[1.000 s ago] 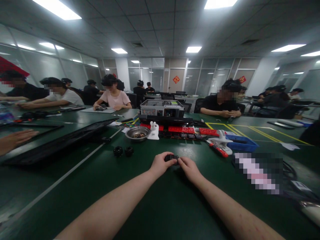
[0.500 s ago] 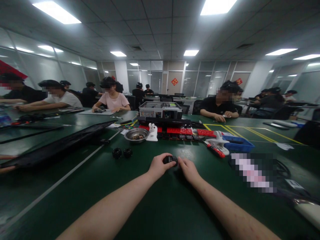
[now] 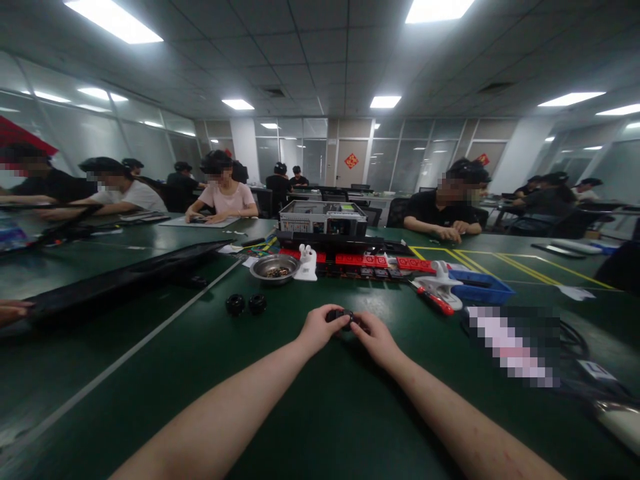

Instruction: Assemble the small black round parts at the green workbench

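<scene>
A small black rounded part [image 3: 342, 318] is held just above the green table, its details hard to make out. My left hand [image 3: 320, 328] closes around its left side with thumb and fingers. On its right side, the fingers of my right hand [image 3: 371, 335] pinch the same part. To the left of my hands, two black wheel-like parts [image 3: 246, 305] rest side by side on the table. Behind them stands a metal bowl [image 3: 274, 278] with small brass-coloured pieces in it, beside a white plastic piece [image 3: 307, 264].
Red and black strips [image 3: 363, 260] lie before an open metal computer case [image 3: 323, 219]. At right are a red-handled tool [image 3: 435, 301], a blue tray [image 3: 493, 293] and cables [image 3: 575, 340]. A long black panel [image 3: 125, 277] lies left, a co-worker's hand [image 3: 15, 312] at its end.
My right fingers have moved in onto the black part, which now shows turned between both hands. At left, the co-worker's long black panel has shifted slightly.
</scene>
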A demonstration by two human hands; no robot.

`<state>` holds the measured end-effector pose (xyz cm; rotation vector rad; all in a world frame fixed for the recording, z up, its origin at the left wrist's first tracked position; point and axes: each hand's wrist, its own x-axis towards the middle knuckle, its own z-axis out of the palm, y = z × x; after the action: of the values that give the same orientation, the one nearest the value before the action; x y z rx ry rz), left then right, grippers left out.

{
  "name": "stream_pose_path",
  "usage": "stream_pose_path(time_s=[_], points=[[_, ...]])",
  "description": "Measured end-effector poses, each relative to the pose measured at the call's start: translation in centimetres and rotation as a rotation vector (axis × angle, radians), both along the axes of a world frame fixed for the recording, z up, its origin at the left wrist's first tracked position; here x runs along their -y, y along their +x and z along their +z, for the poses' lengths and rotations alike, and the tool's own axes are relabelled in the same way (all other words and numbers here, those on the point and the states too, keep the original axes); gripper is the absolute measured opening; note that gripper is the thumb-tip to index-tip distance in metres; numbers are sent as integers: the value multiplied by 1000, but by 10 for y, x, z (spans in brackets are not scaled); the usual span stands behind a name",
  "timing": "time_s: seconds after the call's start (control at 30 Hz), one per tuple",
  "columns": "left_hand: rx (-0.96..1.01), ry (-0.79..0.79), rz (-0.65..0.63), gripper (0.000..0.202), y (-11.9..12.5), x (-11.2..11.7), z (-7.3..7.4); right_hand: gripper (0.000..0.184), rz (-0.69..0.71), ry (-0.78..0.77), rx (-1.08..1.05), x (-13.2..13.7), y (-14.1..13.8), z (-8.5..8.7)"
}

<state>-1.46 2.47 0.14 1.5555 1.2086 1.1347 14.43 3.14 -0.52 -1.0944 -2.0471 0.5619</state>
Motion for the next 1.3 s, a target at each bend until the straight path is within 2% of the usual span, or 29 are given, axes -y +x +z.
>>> stream_pose_path(time_s=[0.17,0.3,0.5,0.73,0.83,0.9,1.03,1.13,1.3], points=[[-202,185,79,36,1,6,2,48,-146,29,52,0,2,-1],[-276,243,68,38,2,9,4,53,-154,3,114,0,2,-3],[-270,221,32,40,1,6,2,48,-121,17,142,-2,0,-4],[-134,68,-4,43,-1,-3,-6,31,-69,53,81,0,1,-1],[-145,107,29,40,0,0,-3,34,-65,101,79,2,0,2],[-197,159,51,38,1,4,1,40,-113,116,100,3,0,3],[-273,224,44,38,1,11,7,51,-203,21,129,3,1,1],[-299,250,37,39,2,12,7,54,-174,-28,128,1,1,0],[-291,259,44,39,2,10,5,51,-126,7,165,2,0,0]])
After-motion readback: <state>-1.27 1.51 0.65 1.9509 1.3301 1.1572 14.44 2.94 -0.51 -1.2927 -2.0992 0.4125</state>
